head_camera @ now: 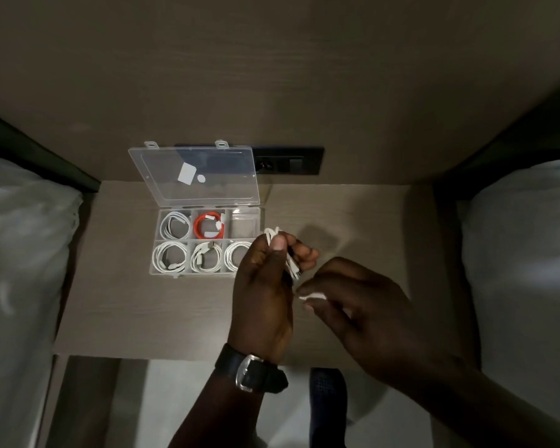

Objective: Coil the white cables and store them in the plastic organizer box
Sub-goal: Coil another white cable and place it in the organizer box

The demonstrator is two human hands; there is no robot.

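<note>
A clear plastic organizer box (154,253) lies open on the bedside table (143,312), its lid (194,176) tilted up against the wall. Coiled white cables fill the far-left compartment (174,225) and all three near compartments (170,257). A coiled red cable (209,225) sits in the far-middle one, and the far-right compartment (243,225) holds no cable. My left hand (262,292) grips a bundled white cable (272,235) just right of the box. My right hand (353,302) pinches that cable's white end (312,297).
A black socket panel (288,163) is set in the wall behind the box. White bedding lies on both sides, at left (23,253) and right (524,253). A dark blue object (327,402) stands on the floor below the table's front edge.
</note>
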